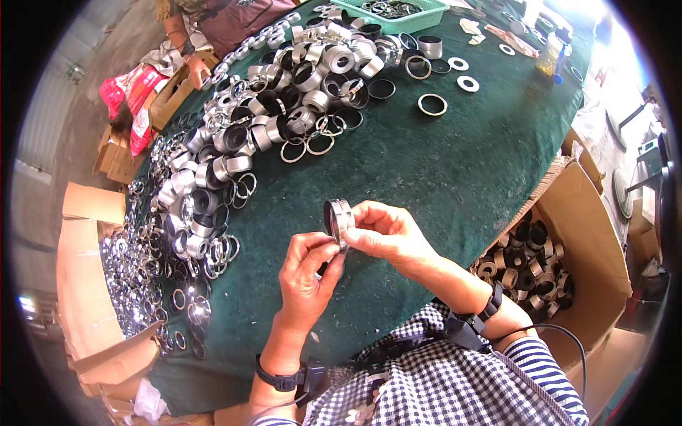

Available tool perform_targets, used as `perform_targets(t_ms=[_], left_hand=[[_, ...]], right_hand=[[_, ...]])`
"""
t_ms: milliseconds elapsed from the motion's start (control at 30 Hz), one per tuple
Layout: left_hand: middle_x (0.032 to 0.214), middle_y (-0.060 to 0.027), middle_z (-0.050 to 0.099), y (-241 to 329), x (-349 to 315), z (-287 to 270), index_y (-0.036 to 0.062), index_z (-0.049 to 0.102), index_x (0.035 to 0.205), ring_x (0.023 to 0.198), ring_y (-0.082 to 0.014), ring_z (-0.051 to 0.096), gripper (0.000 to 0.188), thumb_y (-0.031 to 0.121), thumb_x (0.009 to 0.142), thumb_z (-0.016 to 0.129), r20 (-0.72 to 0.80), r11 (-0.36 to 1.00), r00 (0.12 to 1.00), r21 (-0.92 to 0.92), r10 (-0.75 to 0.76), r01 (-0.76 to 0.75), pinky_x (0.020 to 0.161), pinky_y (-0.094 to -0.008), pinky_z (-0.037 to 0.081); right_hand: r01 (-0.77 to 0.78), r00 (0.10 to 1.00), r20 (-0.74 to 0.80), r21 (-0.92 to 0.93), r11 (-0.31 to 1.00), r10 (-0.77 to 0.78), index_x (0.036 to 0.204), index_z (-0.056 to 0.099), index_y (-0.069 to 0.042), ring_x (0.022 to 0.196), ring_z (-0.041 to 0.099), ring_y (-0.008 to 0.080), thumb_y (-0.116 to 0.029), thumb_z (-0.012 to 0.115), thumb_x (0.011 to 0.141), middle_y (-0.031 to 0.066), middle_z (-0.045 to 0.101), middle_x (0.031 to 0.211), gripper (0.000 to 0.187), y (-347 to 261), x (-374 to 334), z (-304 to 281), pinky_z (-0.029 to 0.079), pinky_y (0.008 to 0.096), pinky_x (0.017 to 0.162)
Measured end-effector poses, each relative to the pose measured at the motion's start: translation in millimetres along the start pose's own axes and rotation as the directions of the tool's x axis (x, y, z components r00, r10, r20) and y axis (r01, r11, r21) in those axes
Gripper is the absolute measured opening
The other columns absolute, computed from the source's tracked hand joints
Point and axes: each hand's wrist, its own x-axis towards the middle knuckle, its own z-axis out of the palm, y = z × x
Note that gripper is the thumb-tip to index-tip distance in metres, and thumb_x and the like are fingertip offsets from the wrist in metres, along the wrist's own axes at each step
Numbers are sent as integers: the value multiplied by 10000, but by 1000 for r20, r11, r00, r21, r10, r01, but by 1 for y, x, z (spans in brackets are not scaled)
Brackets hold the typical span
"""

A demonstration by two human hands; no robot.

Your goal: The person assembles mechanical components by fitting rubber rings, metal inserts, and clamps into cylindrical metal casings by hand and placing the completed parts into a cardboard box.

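Over the green cloth in front of me, both hands meet at a short silver metal ring [339,219] with a dark inside, held on edge. My right hand [389,233] pinches its right side between thumb and fingers. From below, my left hand [309,266] grips the lower edge with thumb and fingertips. Whether a second, thinner ring is fitted round it, I cannot tell. Beyond my hands lies a big heap of silver collars [234,138] with dark insides, and thin rings [320,144] lie loose along its near edge.
Many small shiny rings [135,277] pile up at the left beside cardboard flaps [85,270]. At my right stands a cardboard box [582,234] of collars. Farther off are a green basket [419,20], a bottle [550,57] and another person's hand [199,71].
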Motion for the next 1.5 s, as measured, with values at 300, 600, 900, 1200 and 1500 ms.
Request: perform_targets(t_ms=[300, 600, 900, 1200, 1500], left_hand=[[1058, -21, 587, 19, 21, -12, -8, 634, 1073, 856, -69, 574, 164, 56, 922, 636, 191, 688, 869, -544, -455, 480, 749, -225, 465], [999, 20, 601, 24, 7, 1, 42, 668, 977, 846, -56, 590, 112, 15, 878, 714, 81, 747, 910, -544, -407, 383, 704, -216, 473], [970, -31, 658, 8, -18, -16, 19, 661, 999, 833, -97, 627, 101, 97, 968, 606, 126, 714, 814, -419, -567, 561, 786, -241, 511], [1078, -101, 638, -110, -133, -69, 35, 528, 1331, 788, -111, 612, 404, 81, 938, 615, -11, 392, 410, -322, -912, 862, 686, -241, 523], [1337, -180, 528, -90, -126, -42, 48, 524, 1347, 1242, -355, 497, 618, 230, 806, 760, -76, 784, 899, 462, -431, 415, 1057, -449, 401]], right_hand=[[442, 882, 176, -632, 637, -438, 878, 659, -58, 692, 575, 109, -108, 794, 800, 9, 617, 836, 164, 13, -4, -6, 437, 259, 587], [442, 854, 78, -631, 638, -515, 1229, 594, -43, 1023, 609, 173, -89, 710, 861, 103, 590, 1184, 389, 3, -10, -18, 528, 274, 739], [344, 873, 109, -828, 443, -475, 1174, 581, -40, 1013, 627, 222, -100, 806, 743, 118, 611, 1182, 490, -8, -14, -42, 520, 332, 867], [89, 925, 115, -992, -87, -362, 1168, 587, -70, 1158, 576, 385, -177, 793, 749, 194, 551, 1305, 479, 6, -65, -109, 507, 437, 940], [265, 933, 278, -960, -86, -230, 1357, 544, -163, 1295, 456, 422, -184, 737, 811, 233, 398, 1450, 580, 43, -27, -69, 447, 483, 1037]])
